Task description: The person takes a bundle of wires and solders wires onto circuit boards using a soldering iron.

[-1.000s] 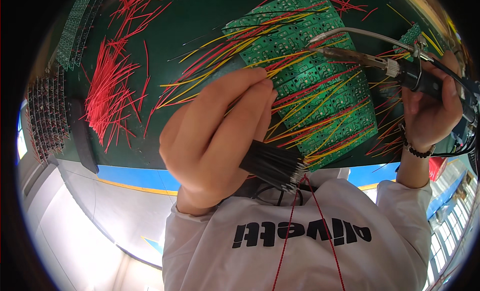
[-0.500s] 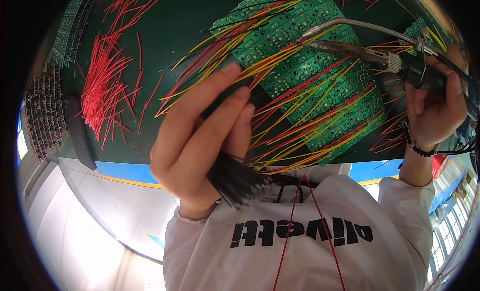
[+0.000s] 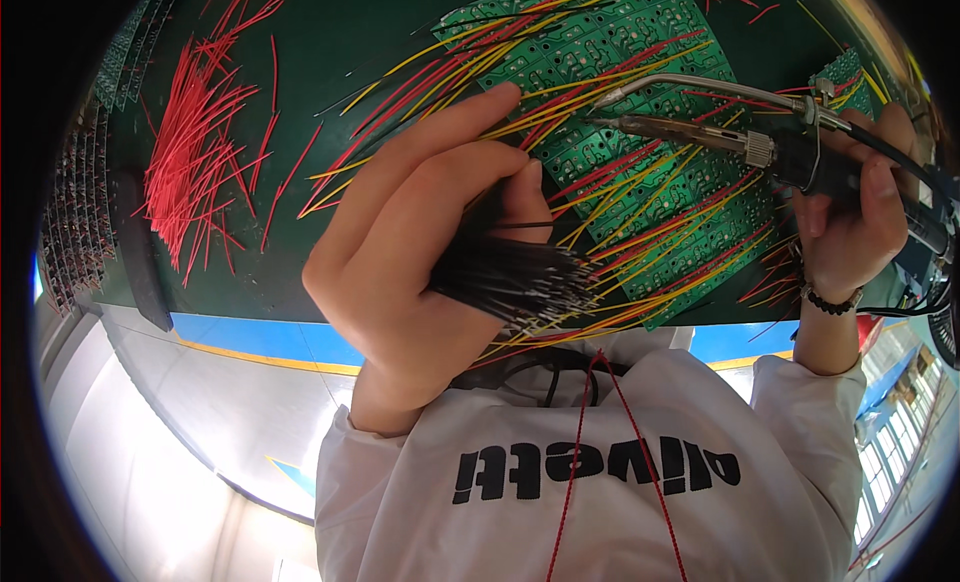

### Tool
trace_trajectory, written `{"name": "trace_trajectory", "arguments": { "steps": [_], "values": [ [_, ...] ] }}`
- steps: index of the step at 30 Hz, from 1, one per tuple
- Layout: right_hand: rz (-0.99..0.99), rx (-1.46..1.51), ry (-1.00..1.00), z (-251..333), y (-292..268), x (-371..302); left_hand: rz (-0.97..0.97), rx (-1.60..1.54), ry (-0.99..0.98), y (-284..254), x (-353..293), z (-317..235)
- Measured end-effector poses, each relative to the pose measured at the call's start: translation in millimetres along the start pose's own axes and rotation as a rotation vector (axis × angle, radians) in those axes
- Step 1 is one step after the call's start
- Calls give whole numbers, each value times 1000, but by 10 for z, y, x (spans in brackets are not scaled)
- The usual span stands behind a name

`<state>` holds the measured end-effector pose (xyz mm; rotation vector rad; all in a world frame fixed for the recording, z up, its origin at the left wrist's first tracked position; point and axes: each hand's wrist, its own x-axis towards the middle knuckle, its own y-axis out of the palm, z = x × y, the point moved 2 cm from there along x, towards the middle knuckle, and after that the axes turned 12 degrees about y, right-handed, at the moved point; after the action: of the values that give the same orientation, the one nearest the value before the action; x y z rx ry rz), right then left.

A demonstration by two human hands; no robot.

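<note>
My left hand [image 3: 400, 232] is closed around a thick bundle of black wires [image 3: 525, 282], their bare ends fanning out to the right. One black wire stands apart from the bundle, near the thumb and fingertips. My right hand [image 3: 850, 217] grips a soldering iron [image 3: 690, 134] by its black handle. A curved metal tube [image 3: 700, 84] is clamped along the iron, and both tips point left over a green circuit board panel [image 3: 620, 22]. Rows of red, yellow and black wires hang from the panel. My left fingertips are just beside its left edge.
Loose red wires [image 3: 190, 152] lie heaped on the dark green table at the left. Beyond them are a black bar [image 3: 145, 257] and stacked boards [image 3: 75, 217]. Another small green board [image 3: 848, 74] sits at the far right. Cables run off behind my right hand.
My left hand has moved a little right and turned, swinging the black bundle right and up. The iron's tip has shifted slightly down and left over the panel.
</note>
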<state>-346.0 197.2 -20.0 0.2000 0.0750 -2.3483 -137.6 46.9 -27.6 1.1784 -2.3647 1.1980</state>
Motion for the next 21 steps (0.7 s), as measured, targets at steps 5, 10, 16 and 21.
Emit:
{"name": "trace_trajectory", "arguments": {
  "steps": [5,10,16,21],
  "values": [
    [-8,39,-16,-77,-126,-4,-16,10,9,32,7,20],
    [-15,65,-24,-88,-232,-19,-17,1,18,34,9,10],
    [24,74,-14,-113,-188,0,-15,9,20,32,-11,3],
    [-20,-51,-87,96,297,35,-27,26,25,52,-18,6]
  ]
}}
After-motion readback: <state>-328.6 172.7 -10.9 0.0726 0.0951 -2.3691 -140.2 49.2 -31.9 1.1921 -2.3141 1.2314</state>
